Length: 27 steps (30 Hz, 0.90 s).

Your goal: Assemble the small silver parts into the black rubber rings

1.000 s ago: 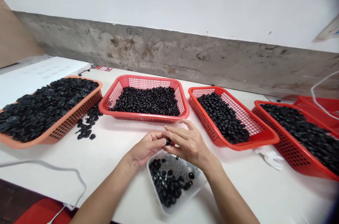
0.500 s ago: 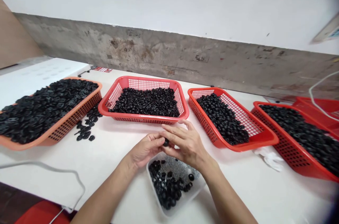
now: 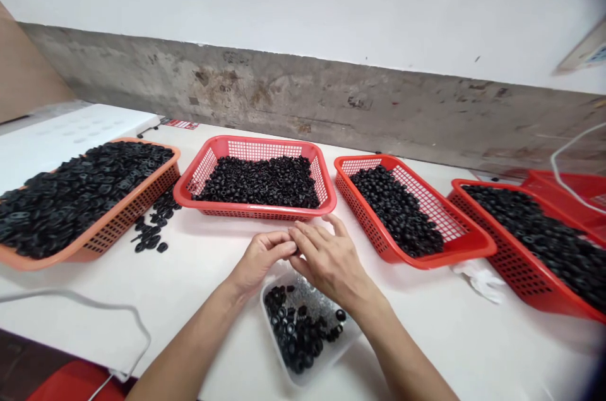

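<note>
At the bottom middle of the frame a clear tray (image 3: 334, 350) sits on the white surface (image 3: 199, 275). A small heap of black rings (image 3: 298, 328) lies in its left half. The two hands meet over the far end of the tray.

The left hand (image 3: 260, 259) is curled, with its fingers pressed together at the tips. The right hand (image 3: 331, 262) comes in from the right. Its fingers are straight and close side by side, and one finger is lifted a little. The tips of both hands touch each other. I cannot tell what is between them, because the fingers hide it.

At the lower left a white cable (image 3: 95, 303) bends across the surface. Further back, some loose black pieces (image 3: 154, 230) lie beside an orange basket (image 3: 118, 215) at the left. A red basket (image 3: 255, 213) is in the middle. A second red basket (image 3: 426, 262) and a third red basket (image 3: 521, 293) stand to the right. All four are full of black parts. Behind them runs a grey wall (image 3: 331, 98).
</note>
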Available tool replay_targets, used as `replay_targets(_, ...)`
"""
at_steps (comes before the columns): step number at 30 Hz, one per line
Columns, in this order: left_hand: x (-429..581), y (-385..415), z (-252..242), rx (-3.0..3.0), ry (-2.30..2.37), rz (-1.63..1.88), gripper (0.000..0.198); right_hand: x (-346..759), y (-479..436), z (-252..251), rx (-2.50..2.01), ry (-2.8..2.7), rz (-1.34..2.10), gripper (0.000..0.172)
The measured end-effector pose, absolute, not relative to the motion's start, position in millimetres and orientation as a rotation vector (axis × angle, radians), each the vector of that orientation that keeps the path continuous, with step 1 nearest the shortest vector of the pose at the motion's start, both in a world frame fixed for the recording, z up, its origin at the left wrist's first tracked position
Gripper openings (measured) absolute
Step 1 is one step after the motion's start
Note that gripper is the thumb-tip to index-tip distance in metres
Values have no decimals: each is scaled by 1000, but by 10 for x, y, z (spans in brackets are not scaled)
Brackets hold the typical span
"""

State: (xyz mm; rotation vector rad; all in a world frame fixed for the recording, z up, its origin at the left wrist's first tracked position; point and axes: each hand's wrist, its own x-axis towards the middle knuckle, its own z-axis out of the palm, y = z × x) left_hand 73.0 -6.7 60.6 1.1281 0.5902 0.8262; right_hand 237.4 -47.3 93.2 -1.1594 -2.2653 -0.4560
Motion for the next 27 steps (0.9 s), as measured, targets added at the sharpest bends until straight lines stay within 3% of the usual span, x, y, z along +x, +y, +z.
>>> replay_targets(19, 754, -80, 618, 1118, 590, 847, 27, 2425, -422, 902, -1083, -2241, -332, 21)
replay_targets(27, 740, -81, 654, 1028, 576, 855, 27, 2435, -447, 942, -1140, -2231, -276, 31)
